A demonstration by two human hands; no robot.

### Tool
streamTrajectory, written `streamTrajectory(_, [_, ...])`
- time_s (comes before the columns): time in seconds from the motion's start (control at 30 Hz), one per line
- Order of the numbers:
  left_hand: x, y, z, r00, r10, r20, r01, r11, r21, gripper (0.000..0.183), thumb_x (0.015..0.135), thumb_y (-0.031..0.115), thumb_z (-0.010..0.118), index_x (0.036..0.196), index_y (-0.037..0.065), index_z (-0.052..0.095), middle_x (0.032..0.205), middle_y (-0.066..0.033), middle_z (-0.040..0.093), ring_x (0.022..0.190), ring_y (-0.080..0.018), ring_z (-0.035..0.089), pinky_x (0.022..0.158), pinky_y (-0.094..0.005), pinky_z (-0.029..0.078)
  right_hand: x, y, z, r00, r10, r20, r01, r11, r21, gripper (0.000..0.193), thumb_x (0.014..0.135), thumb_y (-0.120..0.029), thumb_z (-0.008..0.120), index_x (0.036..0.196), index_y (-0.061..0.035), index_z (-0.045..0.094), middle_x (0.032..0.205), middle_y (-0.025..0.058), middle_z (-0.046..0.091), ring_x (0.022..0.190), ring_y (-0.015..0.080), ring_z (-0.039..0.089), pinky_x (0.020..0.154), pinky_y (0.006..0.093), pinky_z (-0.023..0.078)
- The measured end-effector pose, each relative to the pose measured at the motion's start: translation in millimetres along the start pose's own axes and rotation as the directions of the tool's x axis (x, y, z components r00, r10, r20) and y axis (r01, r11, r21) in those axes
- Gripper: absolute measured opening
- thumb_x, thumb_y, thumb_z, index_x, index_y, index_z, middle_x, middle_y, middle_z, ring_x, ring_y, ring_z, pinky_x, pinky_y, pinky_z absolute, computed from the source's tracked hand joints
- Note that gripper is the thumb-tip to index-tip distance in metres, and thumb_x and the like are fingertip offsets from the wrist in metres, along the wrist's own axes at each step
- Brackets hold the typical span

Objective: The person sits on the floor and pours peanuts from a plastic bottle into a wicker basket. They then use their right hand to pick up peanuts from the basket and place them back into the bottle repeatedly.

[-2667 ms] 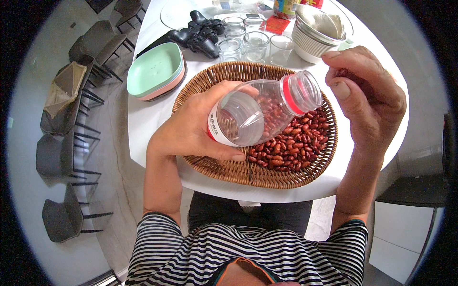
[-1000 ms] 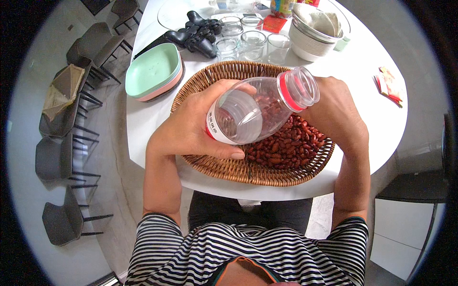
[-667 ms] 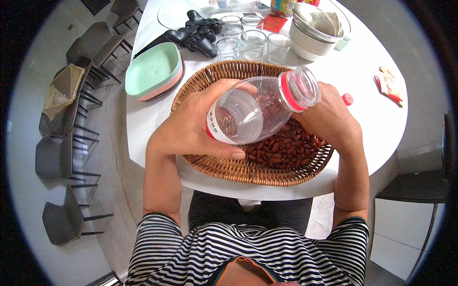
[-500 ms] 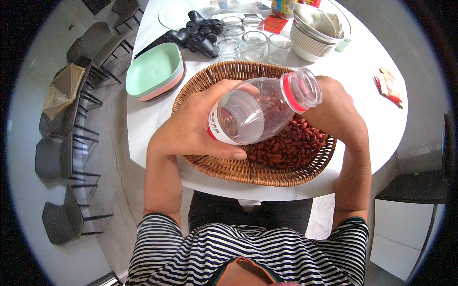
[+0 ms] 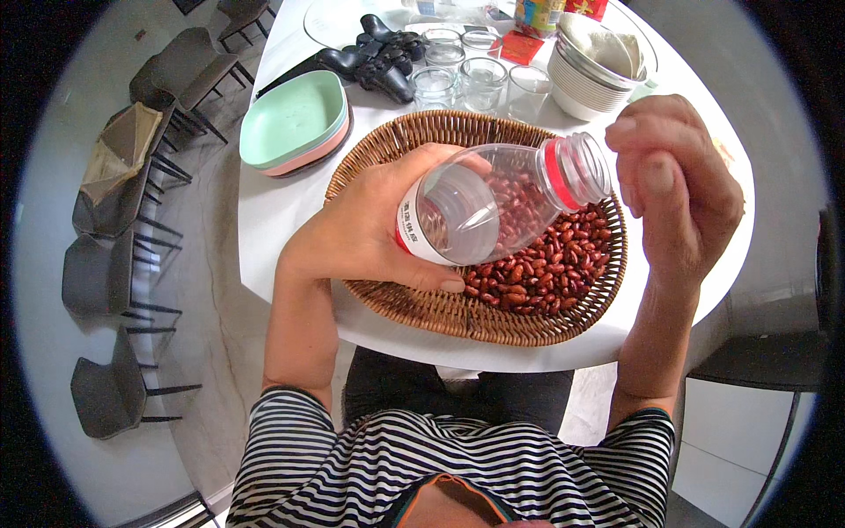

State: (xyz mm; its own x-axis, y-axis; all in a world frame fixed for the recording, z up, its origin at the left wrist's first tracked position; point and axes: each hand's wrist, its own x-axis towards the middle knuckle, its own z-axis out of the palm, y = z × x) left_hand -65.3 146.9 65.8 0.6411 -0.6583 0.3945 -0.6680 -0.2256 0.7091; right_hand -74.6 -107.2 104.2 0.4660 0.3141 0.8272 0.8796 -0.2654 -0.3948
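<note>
My left hand [image 5: 374, 224] is wrapped around a clear plastic bottle [image 5: 519, 189], which has a white and red label and a red ring at the neck. The bottle lies tilted in the air with its uncapped mouth toward the right. Close beside the mouth, my right hand [image 5: 682, 189] is raised with its fingers curled together; whatever they hold, if anything, is hidden. Below both hands stands an oval wicker basket [image 5: 480, 327], with reddish-brown beans [image 5: 550, 268] heaped in its right part. No beans can be made out inside the bottle.
Behind the basket stand several glass cups [image 5: 482, 84], stacked white bowls [image 5: 585, 84] and black game controllers [image 5: 378, 66]. Green and pink trays [image 5: 295, 123] are at the left of the white table [image 5: 273, 238]. Grey chairs [image 5: 101, 273] line the left side.
My right hand has come up out of the basket to the bottle's mouth, its fingers curled. The bottle stays in my left hand, and more of the beans shows.
</note>
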Motion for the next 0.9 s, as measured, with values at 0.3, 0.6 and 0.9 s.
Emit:
streamTrajectory(0.3, [0.4,-3.6,2.0,1.0,0.022,-0.017,-0.022,0.999,-0.031,0.081,0.051,0.022,0.086,0.12,0.004,0.049,0.111,-0.0101,0.06,0.102,-0.0224,0.06,0.09,-0.0321,0.045,-14.0,4.9,25.1,0.791,0.437,0.429,-0.022,0.721,-0.693,0.012,0.073,-0.014,0.059,0.076,-0.0039,0.065,0.078,0.0128,0.064,0.071,0.0296,0.063,0.064,0.0382,0.052])
streamTrajectory(0.6, [0.6,-3.9,1.5,1.0,0.012,-0.003,-0.012,0.999,-0.041,0.082,0.05,0.022,0.087,0.121,0.004,0.05,0.111,-0.0095,0.06,0.102,-0.0223,0.059,0.089,-0.0319,0.045,-31.4,21.5,24.4,0.731,0.376,0.57,0.117,0.753,-0.647,0.008,0.072,-0.01,0.059,0.071,-0.0034,0.064,0.076,0.0139,0.064,0.071,0.031,0.063,0.066,0.0394,0.051])
streamTrajectory(0.9, [1.4,-4.6,2.8,0.999,0.037,-0.011,-0.038,0.997,-0.063,0.08,0.05,0.019,0.086,0.12,0.004,0.05,0.111,-0.0092,0.06,0.101,-0.0222,0.06,0.089,-0.0315,0.045,-2.8,0.7,-5.7,0.995,0.086,-0.045,-0.087,0.996,-0.008,0.017,0.076,0.0,0.061,0.092,0.0018,0.064,0.085,0.011,0.061,0.065,0.0095,0.054,0.056,0.019,0.044])
